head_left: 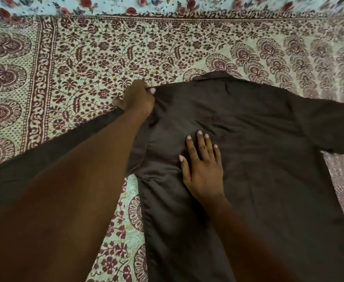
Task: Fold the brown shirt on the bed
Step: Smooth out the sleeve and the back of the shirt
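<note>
- Head view looks down on a brown shirt (248, 149) spread on the bed, over a printed bedspread (106, 58) with dark red flowers and vines on a pale ground.
- The shirt is dark brown with a slight sheen, and only plain cloth faces up.
- Its collar (213, 76) lies at the far end, and the body runs down toward the near right edge of the frame.
- One sleeve (329, 123) reaches out flat to the right edge.
- The other sleeve (35, 159) runs toward the near left and is partly hidden under the left forearm.
- Soft creases gather in the cloth between the two hands, and a stitched hem shows along the shirt's near left edge.
- The left hand (135, 97) grasps the shirt at the shoulder, its fingers curled around a bunch of the fabric.
- The right hand (202, 165) lies flat on the middle of the shirt, with straight, slightly spread fingers pressing the cloth down.
- Along the far edge lies a light blue sheet (106, 3) with red roses, blurred.
</note>
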Motion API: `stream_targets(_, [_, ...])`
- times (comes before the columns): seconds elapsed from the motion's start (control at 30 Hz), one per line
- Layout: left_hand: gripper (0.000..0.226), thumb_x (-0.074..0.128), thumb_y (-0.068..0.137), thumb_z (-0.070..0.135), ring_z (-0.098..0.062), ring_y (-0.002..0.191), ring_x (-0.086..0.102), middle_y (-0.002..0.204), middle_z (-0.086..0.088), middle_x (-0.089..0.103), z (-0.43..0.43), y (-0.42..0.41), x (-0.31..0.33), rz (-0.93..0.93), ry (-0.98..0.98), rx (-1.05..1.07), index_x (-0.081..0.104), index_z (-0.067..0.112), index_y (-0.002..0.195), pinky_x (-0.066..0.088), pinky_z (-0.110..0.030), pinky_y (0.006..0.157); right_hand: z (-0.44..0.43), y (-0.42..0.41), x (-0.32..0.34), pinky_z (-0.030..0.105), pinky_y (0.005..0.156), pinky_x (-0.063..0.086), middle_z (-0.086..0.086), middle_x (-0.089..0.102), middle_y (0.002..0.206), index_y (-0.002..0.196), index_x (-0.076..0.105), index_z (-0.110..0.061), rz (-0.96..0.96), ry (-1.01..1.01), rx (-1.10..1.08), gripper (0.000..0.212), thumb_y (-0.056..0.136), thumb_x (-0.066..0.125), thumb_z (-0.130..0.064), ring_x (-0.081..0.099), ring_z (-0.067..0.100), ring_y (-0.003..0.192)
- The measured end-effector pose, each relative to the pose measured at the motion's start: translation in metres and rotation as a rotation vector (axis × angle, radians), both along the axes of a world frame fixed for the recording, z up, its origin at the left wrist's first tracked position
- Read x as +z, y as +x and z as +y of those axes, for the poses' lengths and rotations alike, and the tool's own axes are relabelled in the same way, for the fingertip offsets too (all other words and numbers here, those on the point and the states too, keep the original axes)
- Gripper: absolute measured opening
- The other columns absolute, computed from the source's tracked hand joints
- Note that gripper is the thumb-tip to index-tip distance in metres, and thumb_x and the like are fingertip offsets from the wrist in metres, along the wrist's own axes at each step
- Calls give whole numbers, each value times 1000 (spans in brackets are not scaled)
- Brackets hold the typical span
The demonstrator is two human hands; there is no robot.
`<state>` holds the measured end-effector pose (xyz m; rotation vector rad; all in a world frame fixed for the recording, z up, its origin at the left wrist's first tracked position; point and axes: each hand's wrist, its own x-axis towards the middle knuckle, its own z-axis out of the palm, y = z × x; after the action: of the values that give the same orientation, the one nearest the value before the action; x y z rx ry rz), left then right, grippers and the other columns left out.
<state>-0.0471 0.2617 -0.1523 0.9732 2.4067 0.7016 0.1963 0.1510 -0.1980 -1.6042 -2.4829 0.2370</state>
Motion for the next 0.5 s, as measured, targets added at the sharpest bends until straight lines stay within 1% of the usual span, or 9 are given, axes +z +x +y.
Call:
stream_targets(0.1, [23,55,105,30,-36,131,52,129,-15,65,6,1,-4,202,-113,-90,63,13,119,23,-53,113,1,2,0,50,128,19,10,24,171,159,38,-22,1,-1,-5,61,106,32,-52,19,28,159])
stream_targets(0.2, [24,52,106,25,-38,135,45,136,-18,58,4,6,-9,300,-125,-204,59,10,124,25,-58,112,3,3,-2,50,127,19,10,23,171,160,37,-23,-7,8,-3,62,106,32,-52,18,27,159])
stream_targets(0.27, [26,53,104,22,-39,136,41,142,-17,50,-7,18,-9,415,-74,-216,55,12,128,28,-61,110,4,3,-3,51,126,21,10,25,170,159,38,-22,-2,17,-6,61,106,34,-51,20,28,159])
stream_targets(0.3, [25,52,103,22,-39,133,42,141,-16,49,-16,28,-6,476,3,-202,54,14,127,31,-60,108,3,3,-3,52,126,22,11,26,170,159,39,-22,-6,23,-7,60,106,34,-50,21,28,158])
stream_targets(0.37, [22,47,104,27,-36,125,49,133,-13,53,-43,51,1,500,190,-250,55,16,121,36,-54,102,3,5,-3,55,125,22,10,27,169,159,40,-24,-16,22,-16,59,106,33,-49,21,27,158])
stream_targets(0.4, [27,44,104,32,-34,123,51,133,-11,54,-60,60,0,490,229,-348,56,17,123,37,-52,100,3,5,-3,57,124,22,9,27,170,159,39,-25,-17,12,-28,59,106,33,-49,21,27,158])
stream_targets(0.43, [35,41,105,39,-32,127,50,139,-8,53,-76,63,-5,504,196,-463,55,19,129,37,-51,100,3,5,-2,59,124,20,8,26,170,159,38,-27,-24,1,-47,59,105,32,-51,19,27,159])
stream_targets(0.47, [45,37,105,48,-29,137,46,151,-5,48,-91,60,-12,529,111,-563,51,23,140,35,-51,104,4,5,-2,60,124,18,8,24,171,160,36,-29,-35,-10,-65,60,105,31,-53,18,28,159])
stream_targets(0.5, [55,32,104,56,-26,147,36,163,-1,37,-103,53,-21,553,13,-626,42,29,151,32,-53,110,5,6,-2,61,124,16,7,21,172,161,34,-31,-47,-19,-81,61,105,30,-56,16,28,160])
